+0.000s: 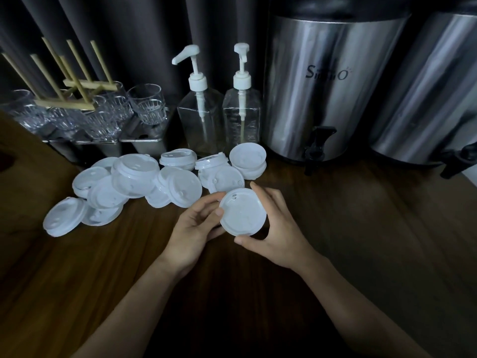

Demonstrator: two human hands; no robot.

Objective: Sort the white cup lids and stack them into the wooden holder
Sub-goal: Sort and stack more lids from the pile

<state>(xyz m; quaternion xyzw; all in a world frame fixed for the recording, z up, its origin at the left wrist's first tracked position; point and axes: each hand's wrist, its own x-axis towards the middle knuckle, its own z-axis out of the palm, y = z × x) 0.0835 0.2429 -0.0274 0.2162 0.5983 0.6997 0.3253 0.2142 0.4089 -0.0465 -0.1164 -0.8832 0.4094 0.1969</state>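
Fingers (pixel 206 199) of the left hand (pixel 196 226) and right hand (pixel 278 228) clamp one white lid (pixel 242 213) by its rim above the desk (pixel 348 228), seemingly to judge its size, the wooden holder (pixel 77 83) well apart at back left.

smooth white plastic lid (pixel 244 213) I'm holding, bit of a sheen, dark wood-grain table (pixel 361 241) pretty matt, shiny brushed-steel urn (pixel 330 99), clear plastic pump bottles (pixel 200 122), ribbed glass tumblers (pixel 147 104), pale bare-wood holder (pixel 87 83), dark cloth curtain (pixel 142 34)
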